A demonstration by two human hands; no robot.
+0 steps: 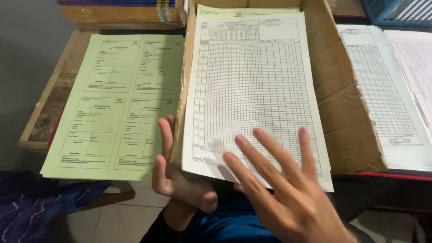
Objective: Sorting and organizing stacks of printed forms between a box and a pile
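Observation:
A stack of white ruled forms (254,85) lies in an open cardboard box (346,112), its near edge hanging over the box front. My left hand (177,173) is under that near edge, fingers up along the stack's left side. My right hand (279,184) rests flat on top of the stack's lower right part, fingers spread. A pale green sheet (249,10) peeks out behind the white stack.
A stack of light green forms (114,103) lies to the left on a wooden tray (45,112). More white forms (387,90) lie to the right of the box. A blue basket (396,11) is at top right, purple cloth (36,207) at bottom left.

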